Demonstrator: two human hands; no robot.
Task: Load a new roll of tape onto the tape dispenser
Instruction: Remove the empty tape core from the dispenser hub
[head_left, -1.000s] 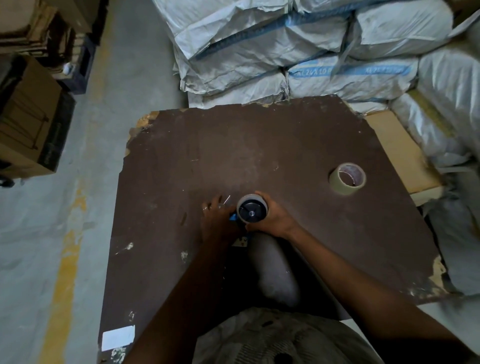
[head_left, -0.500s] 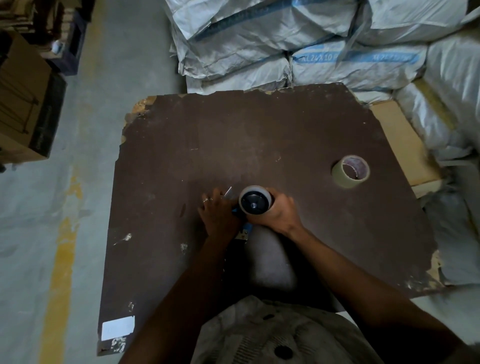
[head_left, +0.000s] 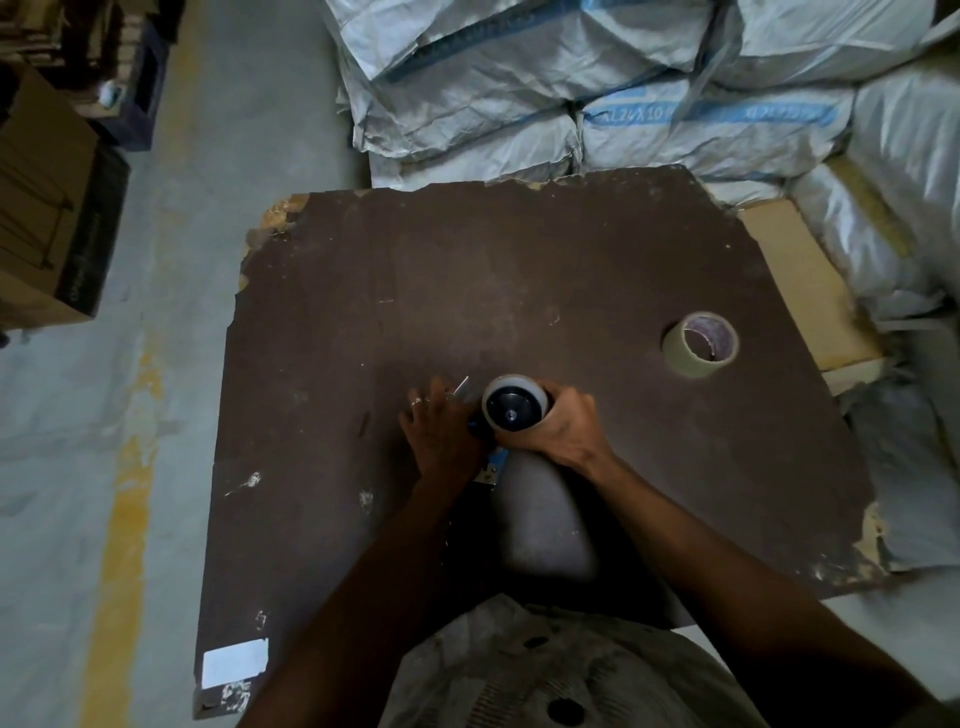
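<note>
A blue tape dispenser (head_left: 496, 460) lies on the dark brown board (head_left: 467, 291), mostly hidden under my hands. A roll of clear tape (head_left: 514, 409) sits on its black hub, seen end-on. My right hand (head_left: 563, 426) wraps around the right side of that roll. My left hand (head_left: 441, 434) grips the dispenser's front end, where a thin metal piece (head_left: 461, 387) sticks out past the fingers. A second, tan roll of tape (head_left: 700, 344) lies flat on the board to the right, apart from both hands.
White woven sacks (head_left: 571, 93) are stacked behind and to the right of the board. A tan panel (head_left: 800, 280) lies by the board's right edge. Cardboard boxes (head_left: 47, 218) stand at left on the concrete floor. A white label (head_left: 235, 665) marks the board's near-left corner.
My hands and the dispenser keep the same hold. The camera view has shifted slightly, so the board sits a little lower and closer in the frame.
</note>
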